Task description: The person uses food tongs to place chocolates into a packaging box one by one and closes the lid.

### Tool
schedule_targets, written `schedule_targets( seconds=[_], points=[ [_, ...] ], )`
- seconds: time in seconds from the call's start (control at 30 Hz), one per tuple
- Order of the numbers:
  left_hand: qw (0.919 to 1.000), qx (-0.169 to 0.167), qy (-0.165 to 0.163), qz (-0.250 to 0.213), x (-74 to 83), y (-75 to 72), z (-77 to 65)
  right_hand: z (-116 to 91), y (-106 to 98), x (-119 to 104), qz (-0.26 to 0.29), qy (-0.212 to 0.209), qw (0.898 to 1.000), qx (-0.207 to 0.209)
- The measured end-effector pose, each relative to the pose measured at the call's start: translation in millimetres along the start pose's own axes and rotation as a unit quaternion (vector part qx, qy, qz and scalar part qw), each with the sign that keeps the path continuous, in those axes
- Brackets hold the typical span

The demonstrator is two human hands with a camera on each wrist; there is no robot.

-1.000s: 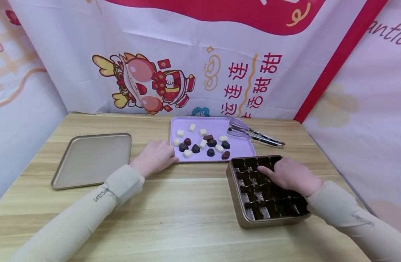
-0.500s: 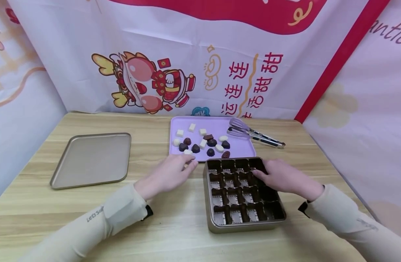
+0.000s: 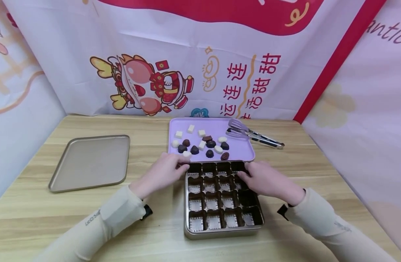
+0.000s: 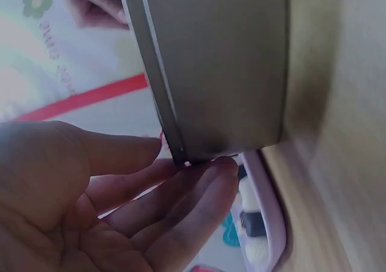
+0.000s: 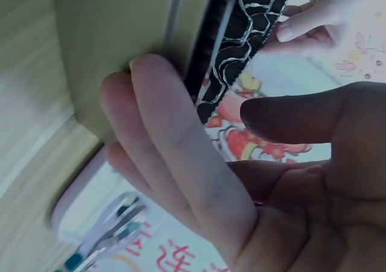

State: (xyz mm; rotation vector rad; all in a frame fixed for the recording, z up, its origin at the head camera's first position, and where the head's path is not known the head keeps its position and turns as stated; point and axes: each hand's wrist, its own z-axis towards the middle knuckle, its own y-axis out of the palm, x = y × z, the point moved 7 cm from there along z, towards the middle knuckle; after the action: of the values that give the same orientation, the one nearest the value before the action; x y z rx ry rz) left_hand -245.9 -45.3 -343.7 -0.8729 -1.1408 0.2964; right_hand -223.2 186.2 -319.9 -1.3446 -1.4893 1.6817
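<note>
A deep bronze-coloured tin (image 3: 225,233) with a dark brown compartment insert (image 3: 217,200) stands on the table in front of me. My right hand (image 3: 272,182) holds its far right part. In the right wrist view the fingers (image 5: 181,133) lie along the outer wall, and the thumb is on the insert side of the rim. My left hand (image 3: 161,174) is at the far left corner. Its fingers (image 4: 193,211) reach behind that corner in the left wrist view, the thumb beside the rim. Behind the tin, a lilac tray (image 3: 241,145) bears several dark and white chocolates (image 3: 194,150).
To the left lies a flat bronze lid (image 3: 90,163). Metal tongs (image 3: 256,136) rest with their heads on the lilac tray and their handle on the wooden table (image 3: 154,225). A printed cloth (image 3: 138,32) hangs behind the table.
The tin has slid left across the table with my right hand, from the right side to the middle. My left hand moved from beside the lilac tray to the tin's far left corner.
</note>
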Motion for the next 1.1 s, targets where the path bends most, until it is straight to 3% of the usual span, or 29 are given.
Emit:
schedule_targets(
  seconds=[0.13, 0.4, 0.53, 0.63, 0.77, 0.83, 0.97, 1.03, 1.1],
  points=[
    [0.9998, -0.005, -0.021, 0.002, -13.3, -9.6, -1.1, 6, 4, -15, -0.004, -0.018, 1.000, 0.014],
    [0.9987, -0.039, -0.033, 0.009, -34.0, -20.5, -3.7, 19, 15, -46, -0.016, -0.053, 0.998, 0.006],
    [0.9978, -0.050, -0.043, 0.008, -40.6, -25.5, -4.1, 22, 14, -49, -0.028, -0.072, 0.997, 0.016],
    [0.9976, -0.056, -0.040, 0.008, -40.9, -26.6, -2.5, 23, 13, -41, -0.005, -0.078, 0.997, -0.007],
    [0.9977, -0.055, -0.040, 0.009, -40.3, -27.4, -0.5, 30, 4, -20, 0.076, -0.066, 0.992, -0.071],
    [0.9978, -0.052, -0.040, 0.010, -40.0, -28.2, -0.2, 39, -8, 0, 0.087, -0.052, 0.993, -0.063],
    [0.9976, -0.051, -0.042, 0.019, -39.1, -29.3, -1.0, 57, -39, 58, 0.019, -0.001, 0.999, 0.041],
    [0.9976, -0.051, -0.042, 0.024, -38.3, -29.6, -1.1, 63, -51, 89, -0.028, 0.024, 0.995, 0.090],
    [0.9975, -0.051, -0.043, 0.023, -37.8, -29.9, -1.4, 67, -57, 115, -0.060, 0.044, 0.991, 0.111]
  ],
)
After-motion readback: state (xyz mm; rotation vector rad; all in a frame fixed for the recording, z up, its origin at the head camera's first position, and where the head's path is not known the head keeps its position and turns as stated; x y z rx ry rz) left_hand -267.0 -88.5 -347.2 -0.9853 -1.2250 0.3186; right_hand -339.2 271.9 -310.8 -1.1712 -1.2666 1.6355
